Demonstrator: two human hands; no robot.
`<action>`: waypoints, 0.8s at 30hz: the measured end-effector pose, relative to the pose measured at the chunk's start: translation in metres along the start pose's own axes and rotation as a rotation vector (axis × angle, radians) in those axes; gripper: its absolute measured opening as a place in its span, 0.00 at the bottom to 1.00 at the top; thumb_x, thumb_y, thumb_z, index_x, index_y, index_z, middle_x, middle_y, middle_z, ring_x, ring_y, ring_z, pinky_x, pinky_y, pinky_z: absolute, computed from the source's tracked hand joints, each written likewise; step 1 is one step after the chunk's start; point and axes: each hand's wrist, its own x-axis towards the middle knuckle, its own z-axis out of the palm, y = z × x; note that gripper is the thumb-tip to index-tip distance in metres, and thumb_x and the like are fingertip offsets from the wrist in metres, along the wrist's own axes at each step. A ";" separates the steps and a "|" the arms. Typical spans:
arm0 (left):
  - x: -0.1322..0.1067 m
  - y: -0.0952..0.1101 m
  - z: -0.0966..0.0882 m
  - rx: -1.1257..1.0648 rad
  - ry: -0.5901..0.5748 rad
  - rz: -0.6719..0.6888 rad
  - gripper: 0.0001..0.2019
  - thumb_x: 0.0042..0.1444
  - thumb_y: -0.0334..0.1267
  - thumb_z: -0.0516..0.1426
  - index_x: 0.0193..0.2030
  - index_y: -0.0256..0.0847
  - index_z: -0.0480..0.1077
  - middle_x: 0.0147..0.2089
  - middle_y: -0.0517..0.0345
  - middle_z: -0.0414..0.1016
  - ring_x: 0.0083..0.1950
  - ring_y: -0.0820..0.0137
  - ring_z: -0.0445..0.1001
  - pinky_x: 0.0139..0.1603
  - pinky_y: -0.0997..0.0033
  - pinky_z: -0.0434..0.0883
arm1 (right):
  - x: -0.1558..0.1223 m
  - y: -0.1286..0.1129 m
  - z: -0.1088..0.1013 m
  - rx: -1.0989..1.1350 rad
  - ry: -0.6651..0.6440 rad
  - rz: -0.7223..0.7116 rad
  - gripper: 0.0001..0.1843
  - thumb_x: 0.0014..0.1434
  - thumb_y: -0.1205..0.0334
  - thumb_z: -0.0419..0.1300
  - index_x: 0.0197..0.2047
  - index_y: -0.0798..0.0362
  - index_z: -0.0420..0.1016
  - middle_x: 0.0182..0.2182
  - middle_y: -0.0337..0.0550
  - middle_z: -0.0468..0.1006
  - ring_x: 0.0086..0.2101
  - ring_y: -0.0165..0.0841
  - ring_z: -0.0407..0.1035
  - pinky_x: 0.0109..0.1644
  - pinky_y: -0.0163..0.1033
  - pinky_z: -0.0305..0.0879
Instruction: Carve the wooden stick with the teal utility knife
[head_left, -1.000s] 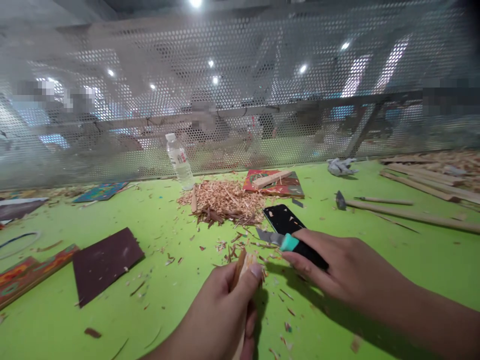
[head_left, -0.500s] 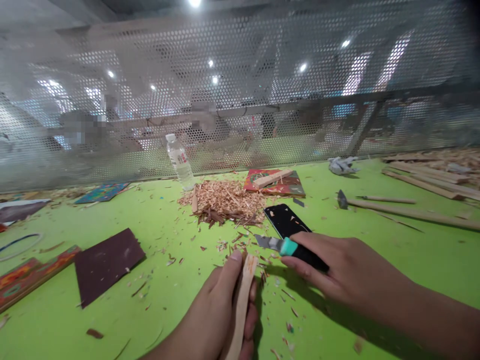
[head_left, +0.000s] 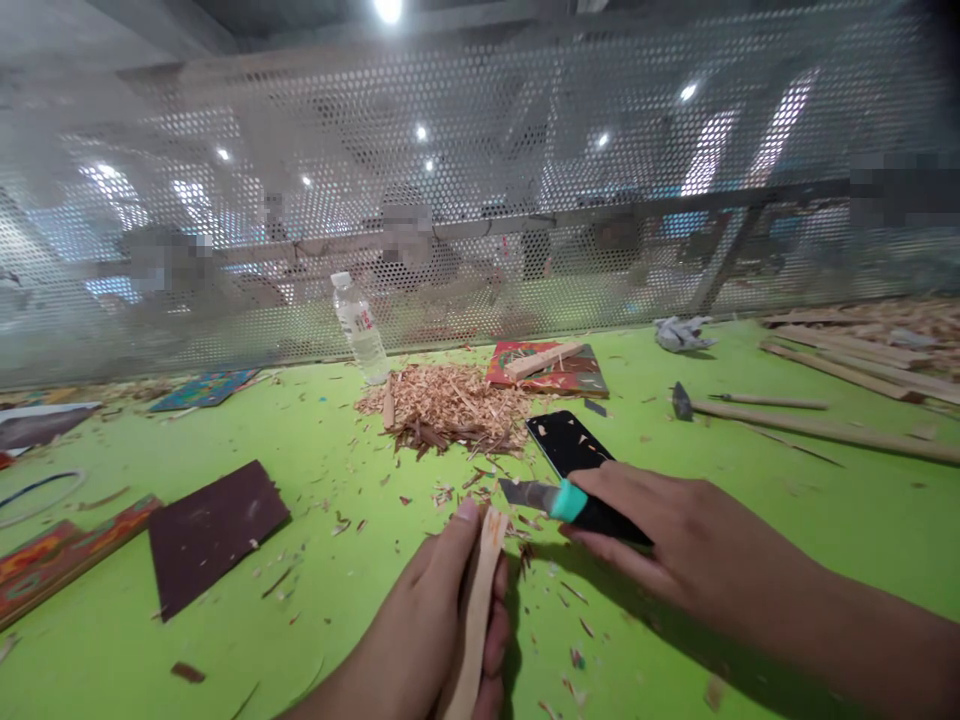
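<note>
My left hand is closed around a pale wooden stick, whose upper end points away from me over the green table. My right hand grips a utility knife with a black and teal handle. Its bare blade points left, a little above and to the right of the stick's tip, apart from it. A black phone lies just behind the knife, dotted with chips. Behind that sits a heap of wood shavings.
A dark sandpaper sheet lies at left, with patterned boards beyond it. A water bottle stands against the perforated metal screen. A painted board with a wood block, crumpled paper and long wooden sticks lie at right.
My left hand turned the stick, showing its flat face, and my thumb moved to its left side. The knife drifted slightly left and down toward the stick's tip.
</note>
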 end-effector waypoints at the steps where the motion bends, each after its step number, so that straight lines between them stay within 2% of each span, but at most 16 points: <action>1: 0.001 -0.001 0.000 -0.014 -0.006 0.013 0.32 0.65 0.71 0.45 0.33 0.43 0.65 0.16 0.66 0.63 0.10 0.76 0.58 0.09 0.80 0.56 | 0.000 0.000 0.000 0.002 0.007 -0.015 0.09 0.73 0.57 0.56 0.49 0.51 0.75 0.38 0.46 0.82 0.33 0.39 0.77 0.35 0.41 0.71; 4: 0.002 -0.003 0.000 -0.010 -0.032 0.115 0.31 0.59 0.73 0.55 0.33 0.42 0.64 0.16 0.69 0.61 0.11 0.77 0.58 0.10 0.79 0.61 | -0.001 -0.002 -0.001 0.011 0.009 -0.072 0.12 0.74 0.57 0.55 0.53 0.52 0.75 0.38 0.47 0.82 0.32 0.38 0.77 0.34 0.41 0.70; 6: 0.003 -0.005 0.001 0.068 -0.028 0.176 0.29 0.54 0.69 0.64 0.38 0.42 0.66 0.17 0.69 0.64 0.12 0.78 0.61 0.13 0.79 0.66 | -0.002 -0.004 -0.002 0.019 -0.021 -0.098 0.13 0.74 0.56 0.55 0.54 0.52 0.75 0.38 0.46 0.81 0.32 0.38 0.77 0.33 0.41 0.69; 8: 0.003 -0.005 0.001 0.129 -0.001 0.189 0.28 0.53 0.63 0.68 0.42 0.41 0.68 0.19 0.69 0.67 0.13 0.77 0.63 0.14 0.80 0.67 | -0.002 -0.007 -0.003 0.025 -0.059 -0.127 0.13 0.75 0.55 0.56 0.54 0.52 0.75 0.36 0.45 0.80 0.31 0.38 0.76 0.32 0.40 0.68; 10: 0.002 -0.005 0.001 0.084 0.024 0.146 0.26 0.58 0.65 0.63 0.38 0.42 0.67 0.17 0.70 0.63 0.12 0.77 0.61 0.13 0.80 0.66 | -0.002 -0.009 -0.003 0.024 -0.076 -0.160 0.12 0.75 0.55 0.55 0.53 0.51 0.75 0.35 0.44 0.80 0.31 0.37 0.75 0.31 0.40 0.66; 12: 0.002 -0.003 0.000 -0.043 0.030 0.048 0.31 0.63 0.71 0.51 0.31 0.42 0.64 0.16 0.70 0.59 0.11 0.78 0.57 0.10 0.79 0.62 | -0.002 -0.008 -0.003 0.019 -0.070 -0.178 0.12 0.76 0.55 0.55 0.52 0.51 0.76 0.34 0.44 0.79 0.30 0.37 0.74 0.31 0.40 0.66; 13: 0.002 -0.002 0.000 -0.089 0.003 -0.014 0.34 0.63 0.74 0.46 0.30 0.42 0.64 0.17 0.68 0.61 0.10 0.77 0.56 0.10 0.78 0.62 | -0.003 -0.007 -0.002 0.015 -0.058 -0.175 0.13 0.76 0.55 0.54 0.52 0.51 0.76 0.34 0.44 0.79 0.30 0.37 0.75 0.31 0.40 0.66; 15: 0.003 0.000 -0.004 -0.139 -0.024 -0.045 0.37 0.63 0.75 0.40 0.30 0.42 0.66 0.18 0.67 0.63 0.10 0.77 0.56 0.10 0.77 0.62 | -0.002 -0.004 -0.001 0.004 -0.017 -0.151 0.14 0.76 0.55 0.53 0.54 0.52 0.76 0.36 0.46 0.81 0.31 0.37 0.76 0.32 0.41 0.68; 17: 0.004 0.001 -0.008 -0.100 -0.057 -0.078 0.39 0.63 0.75 0.38 0.26 0.42 0.67 0.14 0.64 0.61 0.10 0.75 0.56 0.10 0.76 0.60 | -0.002 -0.001 -0.001 -0.004 0.041 -0.121 0.17 0.76 0.53 0.51 0.54 0.53 0.77 0.38 0.50 0.83 0.31 0.38 0.77 0.32 0.42 0.70; 20: 0.006 0.002 -0.013 0.012 -0.091 -0.168 0.41 0.62 0.75 0.36 0.17 0.43 0.62 0.08 0.60 0.55 0.09 0.74 0.55 0.11 0.76 0.57 | -0.001 -0.001 -0.001 0.010 0.091 -0.085 0.20 0.77 0.51 0.49 0.51 0.54 0.77 0.41 0.54 0.85 0.32 0.40 0.80 0.33 0.42 0.73; 24: 0.005 0.001 -0.012 0.044 -0.107 -0.130 0.37 0.65 0.69 0.38 0.19 0.43 0.62 0.09 0.61 0.56 0.10 0.75 0.56 0.12 0.77 0.58 | 0.000 -0.003 -0.002 0.034 0.071 -0.071 0.23 0.79 0.48 0.46 0.52 0.55 0.76 0.42 0.53 0.86 0.35 0.41 0.81 0.36 0.43 0.74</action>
